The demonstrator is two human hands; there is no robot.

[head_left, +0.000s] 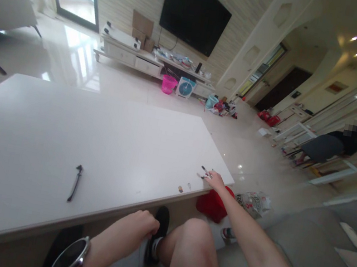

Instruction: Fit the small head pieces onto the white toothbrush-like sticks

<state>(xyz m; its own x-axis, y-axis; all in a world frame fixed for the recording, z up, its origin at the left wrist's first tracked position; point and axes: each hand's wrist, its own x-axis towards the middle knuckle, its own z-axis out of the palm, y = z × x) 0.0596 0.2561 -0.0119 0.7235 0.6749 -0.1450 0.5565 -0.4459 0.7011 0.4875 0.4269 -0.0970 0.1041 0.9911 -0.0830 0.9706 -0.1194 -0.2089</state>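
My right hand is at the far right corner of the white table, its fingers drawn together over slim, dark-tipped pen-like sticks. The sticks point left from the fingertips; their other ends are hidden. Close by lie a small brown-and-yellow piece and a small clear, pale piece. My left hand hovers in front of the table edge above my leg, fingers curled closed; what is inside, if anything, is hidden. A thin dark rod with a bent end, like a glasses temple, rests on the table's left part.
Under the right corner stands a red stool or bin, with a printed bag beside it. A grey sofa is at my right. Across the floor are a TV cabinet, a pink basket and a fan. Another person sits far right.
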